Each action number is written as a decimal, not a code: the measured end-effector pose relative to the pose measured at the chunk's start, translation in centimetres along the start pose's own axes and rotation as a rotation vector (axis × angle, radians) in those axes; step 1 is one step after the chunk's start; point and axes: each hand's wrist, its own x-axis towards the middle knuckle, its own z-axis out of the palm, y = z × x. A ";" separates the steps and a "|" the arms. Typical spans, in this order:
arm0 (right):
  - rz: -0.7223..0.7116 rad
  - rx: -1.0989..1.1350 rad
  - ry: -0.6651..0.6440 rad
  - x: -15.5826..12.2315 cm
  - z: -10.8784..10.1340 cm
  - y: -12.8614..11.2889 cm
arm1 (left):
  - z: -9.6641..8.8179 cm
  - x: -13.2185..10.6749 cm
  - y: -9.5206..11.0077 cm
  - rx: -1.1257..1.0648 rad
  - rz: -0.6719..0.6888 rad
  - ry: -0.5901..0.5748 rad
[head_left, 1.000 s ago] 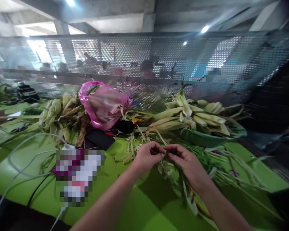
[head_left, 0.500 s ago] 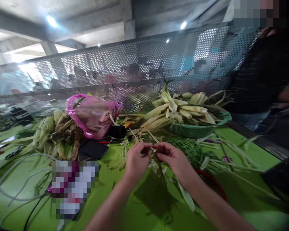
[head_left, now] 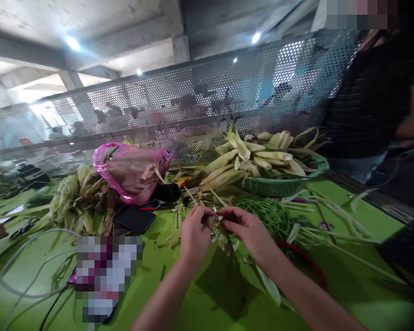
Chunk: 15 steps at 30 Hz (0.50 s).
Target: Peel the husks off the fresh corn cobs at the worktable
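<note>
Above the green table (head_left: 200,303), my left hand (head_left: 194,232) and my right hand (head_left: 250,230) meet, both pinched on a small bundle of green stems with pale husk leaves (head_left: 224,230) that hangs down between them. The fingers of both hands are closed around its top. A heap of long green beans (head_left: 269,214) lies just beyond my right hand.
A green basket (head_left: 283,184) piled with corn husks stands behind the beans. A pink plastic bag (head_left: 131,172), a husk pile (head_left: 79,197), a black phone (head_left: 133,218) and white cables (head_left: 27,257) lie to the left. A perforated metal screen (head_left: 200,105) backs the table. A person in dark clothes (head_left: 376,101) stands at the right.
The view has swung up and to the right, bringing in the person at the right. My hands stay pinched together on the bundle and have shifted only slightly.
</note>
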 end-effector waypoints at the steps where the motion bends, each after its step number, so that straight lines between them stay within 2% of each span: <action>1: -0.002 0.002 0.000 0.0 0.0 0.0 | 0.0 0.0 0.0 -0.020 0.010 -0.001; 15: 0.016 -0.016 -0.098 0.7 -0.7 0.4 | 0.5 0.1 -0.5 -0.163 0.084 -0.007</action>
